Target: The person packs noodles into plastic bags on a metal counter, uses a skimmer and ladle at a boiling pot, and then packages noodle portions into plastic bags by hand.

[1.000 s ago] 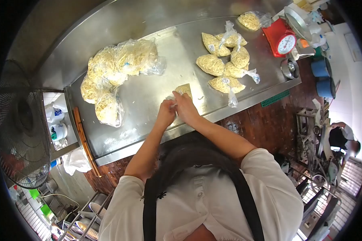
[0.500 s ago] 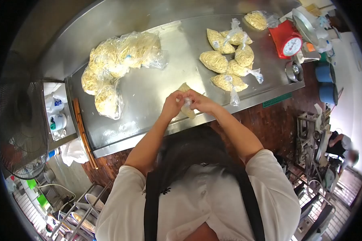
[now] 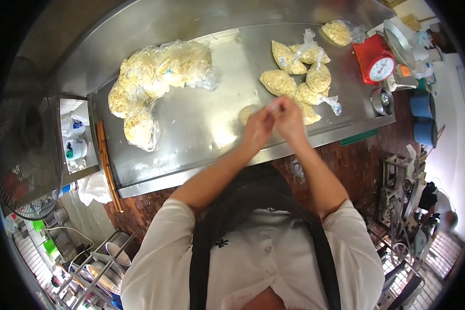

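Both hands are close together over the front of the steel table [image 3: 186, 129]. My left hand [image 3: 259, 126] has its fingers closed at the neck of a small clear bag of noodles [image 3: 247, 112], whose body shows to the left of the fingers. My right hand [image 3: 289, 120] is pinched beside it at the bag's twisted top, slightly blurred. The fingers hide most of the bag's neck. Just behind my right hand lie several tied noodle bags [image 3: 279, 82], one partly covered by that hand.
Large bags of noodles [image 3: 165, 70] are heaped at the back left. A red scale [image 3: 369, 59] and a round metal container [image 3: 382, 101] stand at the right. Wooden sticks [image 3: 106, 165] lie along the left edge. A fan [image 3: 28, 139] is at far left.
Both hands have moved to the right and slightly up with the small bag, nearer the tied bags. The camera view has shifted a little.
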Demonstrator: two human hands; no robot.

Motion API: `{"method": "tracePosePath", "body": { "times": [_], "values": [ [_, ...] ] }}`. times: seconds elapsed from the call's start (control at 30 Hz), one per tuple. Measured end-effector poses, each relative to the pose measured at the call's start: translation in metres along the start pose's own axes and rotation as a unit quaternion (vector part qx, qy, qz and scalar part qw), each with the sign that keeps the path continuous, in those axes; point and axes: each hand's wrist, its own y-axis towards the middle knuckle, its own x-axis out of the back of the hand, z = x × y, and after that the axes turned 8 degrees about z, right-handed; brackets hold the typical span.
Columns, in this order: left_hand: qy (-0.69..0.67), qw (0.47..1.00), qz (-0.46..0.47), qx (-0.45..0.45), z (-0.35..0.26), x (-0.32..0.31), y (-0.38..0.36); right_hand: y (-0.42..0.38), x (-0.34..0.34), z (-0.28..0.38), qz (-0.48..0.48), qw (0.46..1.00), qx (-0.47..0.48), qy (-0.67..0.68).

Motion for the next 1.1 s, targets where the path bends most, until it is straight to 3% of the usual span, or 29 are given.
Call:
{"method": "tracePosePath", "body": {
  "times": [0.03, 0.07, 0.1, 0.17, 0.23, 0.27, 0.3, 0.33, 0.37, 0.4, 0.47, 0.5, 0.57, 0.6, 0.7, 0.8, 0.83, 0.9, 0.93, 0.97, 1.0, 1.07, 1.1],
  "values": [
    [0.003, 1.0, 0.008, -0.02, -0.021, 0.006, 0.03, 0.014, 0.019, 0.016, -0.023, 0.998, -0.019, 0.049],
    [-0.011, 0.999, 0.026, -0.046, -0.045, 0.015, 0.053, 0.029, 0.036, 0.026, -0.074, 0.991, 0.056, 0.095],
    [-0.024, 0.996, 0.043, -0.072, -0.065, 0.024, 0.072, 0.039, 0.05, 0.035, -0.095, 0.988, 0.057, 0.103],
    [-0.11, 0.989, 0.056, -0.081, -0.075, 0.05, 0.095, 0.041, 0.06, 0.059, -0.148, 0.98, 0.129, -0.012],
    [0.163, 0.968, -0.078, -0.174, -0.011, 0.082, 0.112, 0.042, 0.05, 0.046, -0.181, 0.964, 0.18, -0.08],
    [0.296, 0.946, -0.075, -0.112, 0.021, 0.103, 0.111, 0.037, 0.032, -0.001, -0.142, 0.976, 0.136, -0.093],
    [0.39, 0.918, -0.076, 0.008, 0.054, 0.115, 0.104, 0.029, 0.016, -0.049, -0.103, 0.985, 0.091, -0.108],
    [0.505, 0.86, -0.034, 0.064, 0.086, 0.128, 0.098, 0.009, -0.002, -0.075, -0.057, 0.99, 0.039, -0.125],
    [0.534, 0.843, -0.004, 0.066, 0.109, 0.143, 0.095, -0.015, -0.018, -0.082, -0.009, 0.99, -0.01, -0.14],
    [0.516, 0.855, 0.027, 0.045, 0.114, 0.159, 0.1, -0.031, -0.026, -0.074, 0.006, 0.99, 0.057, -0.131],
    [0.476, 0.873, 0.105, 0.009, 0.122, 0.182, 0.1, -0.04, -0.034, -0.06, 0.085, 0.992, 0.02, -0.091],
    [0.405, 0.904, 0.042, -0.133, 0.146, 0.185, 0.111, -0.033, -0.035, -0.057, 0.107, 0.989, 0.033, -0.099],
    [0.231, 0.973, -0.009, -0.014, 0.074, 0.186, 0.111, -0.009, -0.042, -0.053, 0.139, 0.979, 0.045, -0.144],
    [0.14, 0.989, -0.035, 0.045, 0.031, 0.19, 0.108, 0.005, -0.046, -0.041, 0.108, 0.981, 0.089, -0.135],
    [0.023, 0.999, 0.024, 0.002, -0.042, 0.212, 0.088, 0.038, -0.063, 0.026, 0.004, 0.969, 0.195, -0.154],
    [-0.118, 0.99, 0.074, -0.007, -0.068, 0.2, 0.045, 0.043, -0.088, 0.041, 0.035, 0.967, 0.2, -0.151],
    [-0.201, 0.974, 0.102, -0.021, -0.058, 0.2, 0.033, 0.043, -0.089, 0.036, 0.123, 0.97, 0.141, -0.154],
    [-0.083, 0.994, 0.076, -0.017, -0.011, 0.188, 0.004, 0.036, -0.099, -0.007, 0.204, 0.979, -0.015, -0.006],
    [-0.022, 0.998, 0.062, -0.016, 0.017, 0.18, -0.008, 0.032, -0.099, -0.012, 0.232, 0.972, -0.032, 0.009],
    [-0.011, 0.994, 0.105, 0.024, 0.041, 0.163, -0.022, 0.029, -0.099, -0.016, 0.259, 0.964, -0.049, 0.022],
    [0.0, 0.987, 0.148, 0.065, 0.063, 0.142, -0.033, 0.02, -0.095, -0.004, 0.28, 0.96, -0.006, -0.025],
    [0.095, 0.977, 0.189, -0.014, 0.081, 0.111, -0.037, 0.009, -0.081, 0.012, 0.282, 0.951, 0.089, -0.09],
    [0.027, 0.987, 0.154, 0.041, 0.081, 0.101, -0.036, 0.007, -0.068, 0.016, 0.262, 0.948, 0.143, -0.109]
  ]
}}
